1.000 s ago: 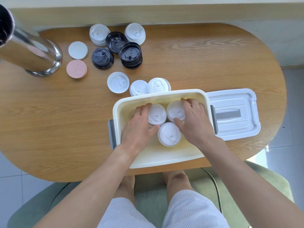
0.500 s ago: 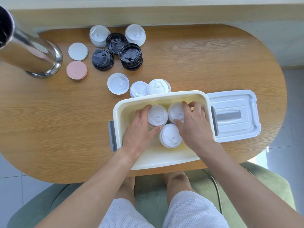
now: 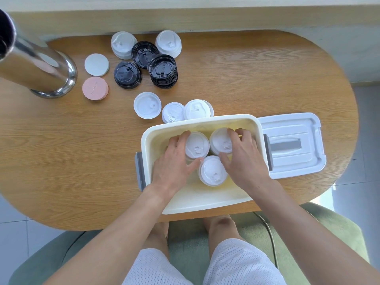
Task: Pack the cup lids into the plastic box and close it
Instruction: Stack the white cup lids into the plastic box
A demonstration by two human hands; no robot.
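The cream plastic box stands open at the table's near edge. Three stacks of white cup lids sit inside it. My left hand grips the left stack between fingers and thumb. My right hand curls round the right stack. The third stack sits just in front, between both thumbs. The box's white lid lies flat on the table right of the box. More white lids and black lid stacks lie behind the box.
A shiny steel cylinder stands at the far left. A white disc and a pink disc lie beside it. Two more white lid stacks sit at the back. A green chair is below me.
Both hands have closed in a little round the two rear lid stacks, and the right fingers have curled further over theirs. The stacks have hardly moved.
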